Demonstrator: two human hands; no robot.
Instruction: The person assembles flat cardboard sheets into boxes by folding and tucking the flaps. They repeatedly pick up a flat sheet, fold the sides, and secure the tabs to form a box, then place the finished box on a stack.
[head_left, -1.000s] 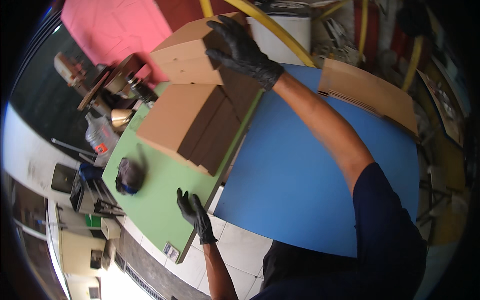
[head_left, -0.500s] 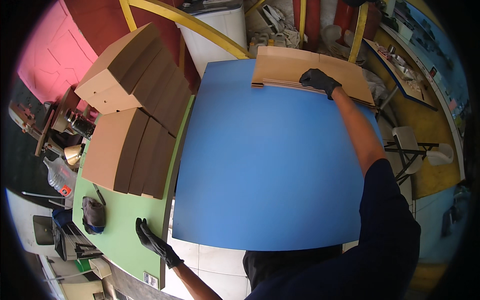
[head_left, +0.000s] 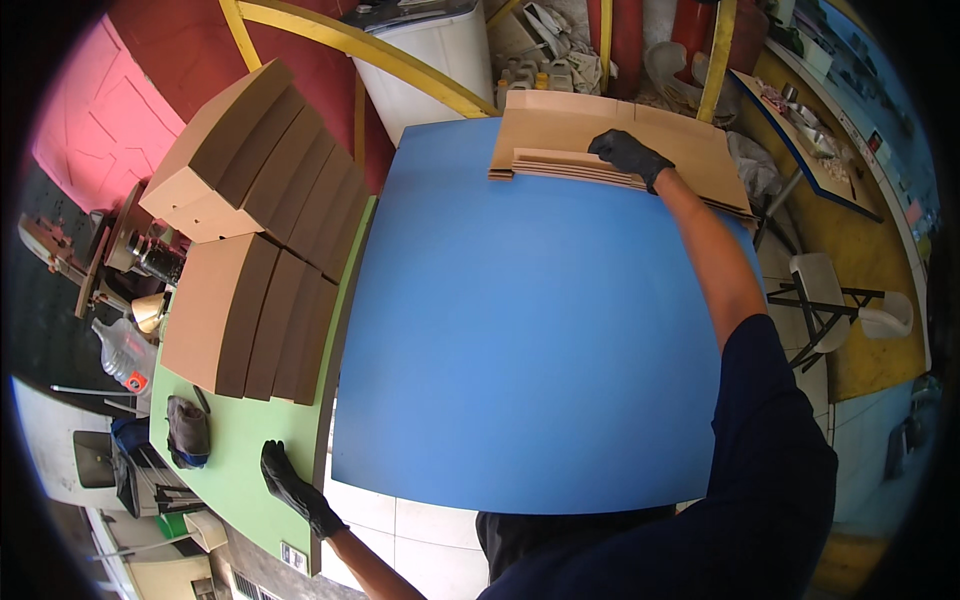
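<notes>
My right hand point(head_left: 630, 155), in a black glove, is at the far edge of the blue table point(head_left: 530, 340). Its fingers are curled closed at the raised near flap of the top flattened cardboard box point(head_left: 680, 145) in a low stack; the fingertips are partly hidden. Over the green table point(head_left: 240, 430) at the left is my left hand point(head_left: 298, 490), gloved too, fingers stretched out and holding nothing. Beyond it stand folded brown cardboard boxes point(head_left: 215, 310), piled in two levels.
A dark cloth bundle point(head_left: 188, 432) lies on the green table beside a dark-handled tool point(head_left: 202, 400). A clear plastic bottle point(head_left: 125, 352) is at its left edge. Yellow metal bars point(head_left: 370, 55) run behind the blue table. A folding chair point(head_left: 820, 300) stands to the right.
My right hand has shifted slightly left, and the near flap of the top flattened box stands higher. The left hand stays stretched over the green table. The whole view has tilted slightly.
</notes>
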